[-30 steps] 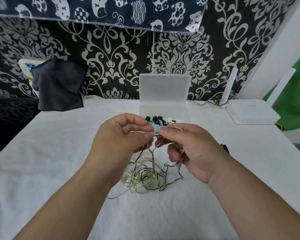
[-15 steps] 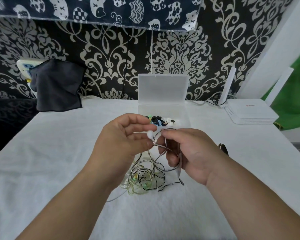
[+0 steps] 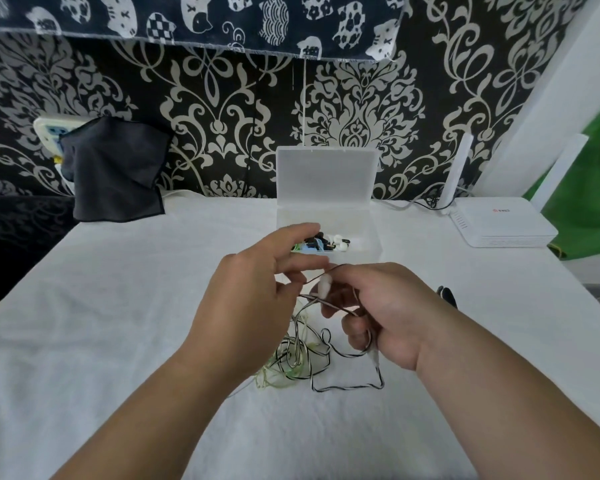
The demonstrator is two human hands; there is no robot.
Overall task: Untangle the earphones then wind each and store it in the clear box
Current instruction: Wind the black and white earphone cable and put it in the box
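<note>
Both hands are up off the tabletop [image 3: 111, 313], working close together. The right hand [image 3: 385, 313] pinches a white earbud [image 3: 325, 285] between thumb and forefinger, and its lower fingers curl round a loop of black-and-white cable. Just beside it, the left hand [image 3: 257, 299] nips that same cable between thumb and a bent finger, while its upper fingers stretch out forward. From between the two hands the strands drop to the tangled earphones [image 3: 297, 363], a knot of pale green and striped cable lying on the tabletop below and slightly nearer the person, with one striped loop trailing out under the right wrist.

Just beyond the fingertips sits the clear box [image 3: 371, 244], lid standing upright, with a few stored earphones [image 3: 326, 242] in it, dark and white. Far off past the left hand hangs a dark cloth [image 3: 115, 171]; well out beyond the right hand lies a white router [image 3: 499, 226].
</note>
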